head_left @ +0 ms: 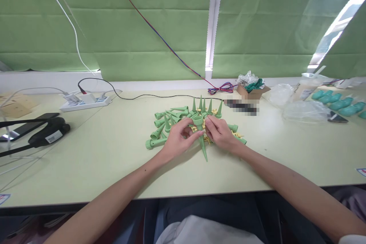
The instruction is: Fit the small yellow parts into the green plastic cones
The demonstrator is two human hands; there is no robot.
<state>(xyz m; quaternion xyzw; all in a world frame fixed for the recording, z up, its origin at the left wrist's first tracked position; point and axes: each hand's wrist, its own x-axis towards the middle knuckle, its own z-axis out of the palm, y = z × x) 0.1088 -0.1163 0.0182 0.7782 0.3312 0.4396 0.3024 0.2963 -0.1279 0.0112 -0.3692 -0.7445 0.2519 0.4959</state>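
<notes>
My left hand [179,140] and my right hand [220,134] meet over a pile of green plastic cone spikes [166,122] on the pale table [114,160]. Both hands pinch one green cone spike [201,137], its wide mouth up between my fingers and its tip pointing down toward me. Small yellow parts [237,135] lie among the pile by my right hand. Several cones [206,107] stand upright behind my hands.
A white power strip [85,102] with cables sits at the back left, a black strapped device [47,131] beside a phone at the left. To the right are a small cardboard box [253,90], clear plastic bags [305,111] and teal parts [339,103].
</notes>
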